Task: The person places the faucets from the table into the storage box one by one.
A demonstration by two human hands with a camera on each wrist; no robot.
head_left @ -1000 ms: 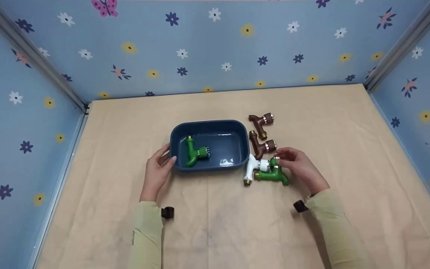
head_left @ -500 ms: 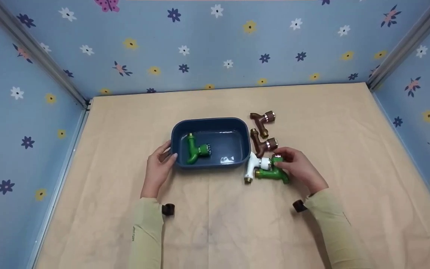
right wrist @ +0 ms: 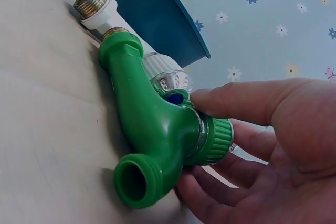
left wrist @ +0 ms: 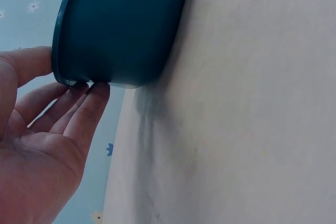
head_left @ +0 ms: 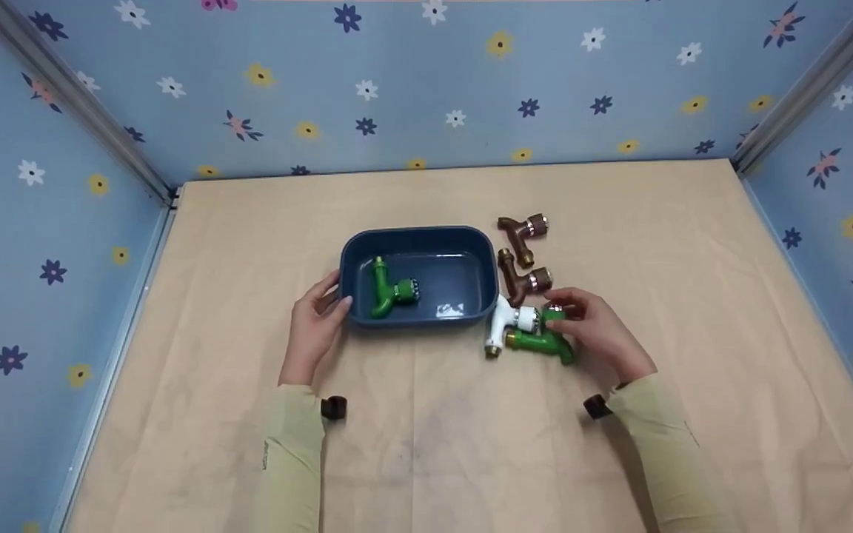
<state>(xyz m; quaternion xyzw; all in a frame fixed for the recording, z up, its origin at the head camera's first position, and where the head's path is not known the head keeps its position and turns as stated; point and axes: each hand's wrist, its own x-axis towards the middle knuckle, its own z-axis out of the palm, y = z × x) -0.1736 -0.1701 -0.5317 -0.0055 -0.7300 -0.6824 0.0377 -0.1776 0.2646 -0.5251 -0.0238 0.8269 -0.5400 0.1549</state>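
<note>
A blue plastic tub (head_left: 419, 323) stands on the table with one green tap (head_left: 383, 292) lying inside it. My left hand (head_left: 313, 326) holds the tub's left end, thumb at the rim and fingertips against the outer wall, as the left wrist view shows. Outside the tub's right end lies a second green tap (right wrist: 152, 124). Around its ribbed knob (right wrist: 220, 140) are the thumb and fingers of my right hand (head_left: 597, 329). A white tap (head_left: 499, 326) lies between that green tap and the tub, its knob close against the green one.
Two brown taps, the farther one (head_left: 519, 238) and the nearer one (head_left: 519, 281), lie beside the tub's right end, behind the white tap. A flower-patterned blue wall (head_left: 426, 89) rises along the table's back edge, with further panels at both sides.
The green tap under my right hand has turned slightly, its knob tipping upward between the fingers. My left hand stays at the tub. The whole head view has shifted a little upward.
</note>
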